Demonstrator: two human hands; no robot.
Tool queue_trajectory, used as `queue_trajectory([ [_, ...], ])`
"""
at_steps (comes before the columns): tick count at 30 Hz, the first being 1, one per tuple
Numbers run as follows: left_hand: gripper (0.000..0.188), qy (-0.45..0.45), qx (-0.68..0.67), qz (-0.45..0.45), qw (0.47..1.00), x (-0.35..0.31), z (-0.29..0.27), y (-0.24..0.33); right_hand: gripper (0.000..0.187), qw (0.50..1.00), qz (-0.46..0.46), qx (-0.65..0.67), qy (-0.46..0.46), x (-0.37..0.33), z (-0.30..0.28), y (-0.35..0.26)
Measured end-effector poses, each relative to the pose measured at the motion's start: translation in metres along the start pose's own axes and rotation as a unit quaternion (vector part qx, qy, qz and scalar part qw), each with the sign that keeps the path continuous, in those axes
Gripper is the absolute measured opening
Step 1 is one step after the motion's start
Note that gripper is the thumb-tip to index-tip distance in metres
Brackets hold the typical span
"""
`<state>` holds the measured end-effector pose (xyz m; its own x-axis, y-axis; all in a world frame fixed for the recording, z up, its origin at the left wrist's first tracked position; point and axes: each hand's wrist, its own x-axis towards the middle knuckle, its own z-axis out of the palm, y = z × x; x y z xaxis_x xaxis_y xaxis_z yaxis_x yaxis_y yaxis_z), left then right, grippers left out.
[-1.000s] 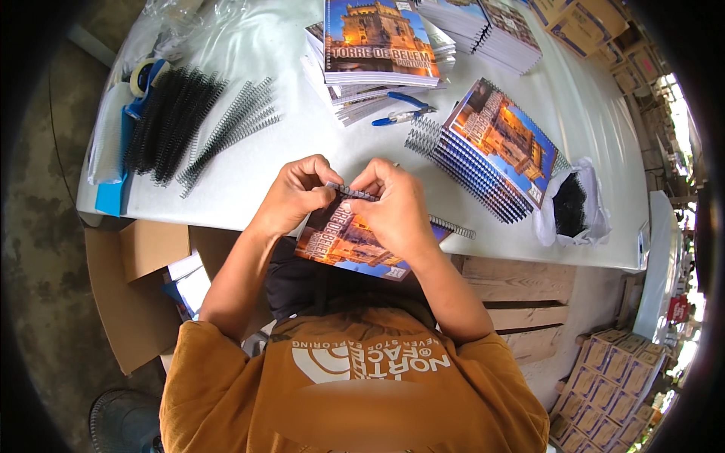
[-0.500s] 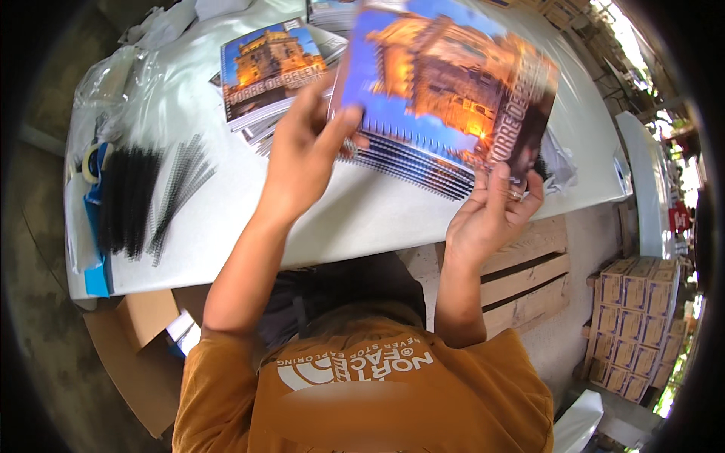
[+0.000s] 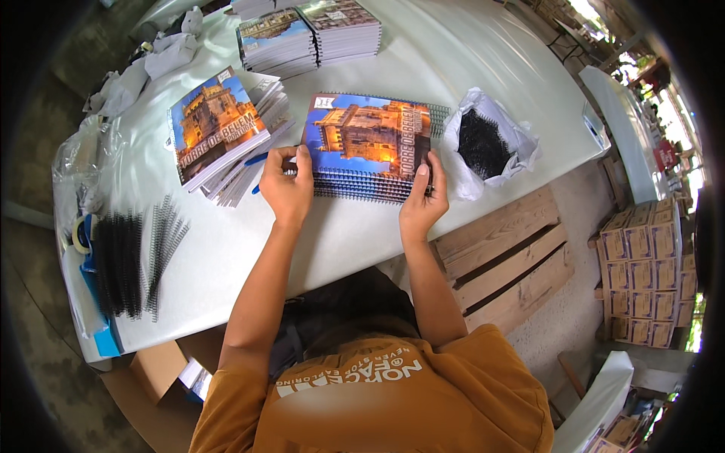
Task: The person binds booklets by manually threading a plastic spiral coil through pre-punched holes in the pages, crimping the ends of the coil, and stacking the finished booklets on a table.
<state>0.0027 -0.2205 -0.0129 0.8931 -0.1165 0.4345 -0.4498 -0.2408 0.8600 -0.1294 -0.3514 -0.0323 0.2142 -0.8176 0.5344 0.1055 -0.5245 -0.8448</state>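
Observation:
A spiral-bound notebook [image 3: 368, 136] with a lit stone tower on its blue cover lies flat on top of a pile of similar notebooks, whose black coils [image 3: 355, 189] stick out along the near side. My left hand [image 3: 289, 185] is closed at its left edge, thumb and fingers pinching near the lower corner. On the right edge my right hand [image 3: 424, 198] grips with thumb on top and fingers along the side. Just left of my left hand sits a stack of unbound printed booklets [image 3: 217, 124] with the same tower cover. A blue pen [image 3: 257, 159] pokes out beside that stack.
A white bag of black coils [image 3: 485, 147] stands right of the pile. Bound stacks [image 3: 343, 30] rise at the back. Loose black plastic spirals [image 3: 121, 264] lie at the left, beside a tape roll [image 3: 81, 234]. A wooden pallet [image 3: 506, 257] is below the table's near edge.
The tower notebook has come down from a raised, tilted position to lie level on the pile, both hands lowering with it. The bag of coils behind it is now uncovered.

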Motion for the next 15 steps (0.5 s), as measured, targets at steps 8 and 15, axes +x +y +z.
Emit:
queue_trajectory([
  [8,0.053,-0.213,-0.145,-0.230,0.938,0.017,-0.035,-0.023,0.043,0.981,0.091,0.159,0.067,-0.003,0.013,0.012],
  [15,0.065,-0.371,-0.072,-0.234,0.896,0.027,-0.042,0.002,0.044,0.982,0.088,0.151,0.067,0.000,0.013,0.020],
])
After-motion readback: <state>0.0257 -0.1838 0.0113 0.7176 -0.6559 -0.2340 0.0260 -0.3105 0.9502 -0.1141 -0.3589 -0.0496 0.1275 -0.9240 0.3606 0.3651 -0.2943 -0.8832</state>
